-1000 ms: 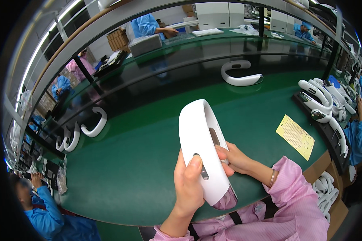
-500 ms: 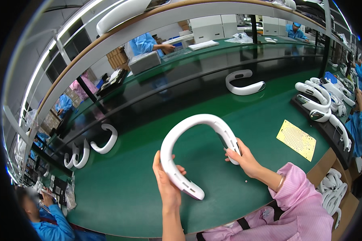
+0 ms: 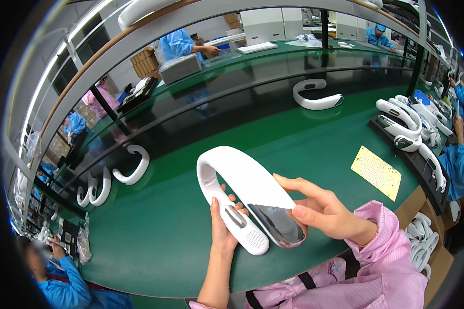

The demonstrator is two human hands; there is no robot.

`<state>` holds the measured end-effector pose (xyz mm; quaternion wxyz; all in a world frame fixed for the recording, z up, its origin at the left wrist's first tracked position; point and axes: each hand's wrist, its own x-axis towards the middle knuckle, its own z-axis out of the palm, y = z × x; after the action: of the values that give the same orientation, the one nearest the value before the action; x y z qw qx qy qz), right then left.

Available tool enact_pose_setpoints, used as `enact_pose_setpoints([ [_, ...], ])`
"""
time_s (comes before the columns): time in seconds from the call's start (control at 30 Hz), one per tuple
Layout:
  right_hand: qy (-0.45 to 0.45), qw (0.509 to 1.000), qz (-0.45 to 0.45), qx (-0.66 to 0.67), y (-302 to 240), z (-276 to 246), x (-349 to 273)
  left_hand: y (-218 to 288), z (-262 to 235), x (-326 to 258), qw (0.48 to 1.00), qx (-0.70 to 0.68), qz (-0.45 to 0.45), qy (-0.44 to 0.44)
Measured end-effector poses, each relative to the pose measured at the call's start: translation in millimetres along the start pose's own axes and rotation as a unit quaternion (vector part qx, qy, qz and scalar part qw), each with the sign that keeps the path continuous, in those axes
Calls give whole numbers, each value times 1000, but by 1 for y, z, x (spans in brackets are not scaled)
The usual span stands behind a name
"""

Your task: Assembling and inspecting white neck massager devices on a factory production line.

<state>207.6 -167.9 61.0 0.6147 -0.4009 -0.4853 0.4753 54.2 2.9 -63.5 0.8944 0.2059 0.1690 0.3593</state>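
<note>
A white U-shaped neck fan (image 3: 242, 172) is held above the green table, turned so that its two ends come close together. My left hand (image 3: 223, 226) is closed around the arm with an oval slot and a patch of small holes near its tip. On the other arm, which has a dark glossy end panel, my right hand (image 3: 319, 208) grips the outer edge between thumb and fingers. Part of the left fingers is hidden behind the fan.
A yellow perforated sheet (image 3: 377, 172) lies to the right, beside a black tray (image 3: 420, 170) with several neck fans. Another neck fan (image 3: 317, 103) rests farther back; several stand at left. A cardboard box (image 3: 441, 257) holds white parts at lower right. Co-workers in blue sit around.
Both hands have turned the neck fan from face-on to sideways, bringing the dark glossy end panel and the holed tip into sight. My right hand has shifted its grip along the arm.
</note>
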Motion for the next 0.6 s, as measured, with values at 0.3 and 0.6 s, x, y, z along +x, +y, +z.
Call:
enact_pose_setpoints([
  [0.3, 88, 792, -327, -509, 2, 0, 22, -6, 6, -13, 977, 182, -92, -61],
  [0.6, 237, 940, -206, -134, 36, -66, 32, 30, 33, -35, 919, 360, 84, -139],
])
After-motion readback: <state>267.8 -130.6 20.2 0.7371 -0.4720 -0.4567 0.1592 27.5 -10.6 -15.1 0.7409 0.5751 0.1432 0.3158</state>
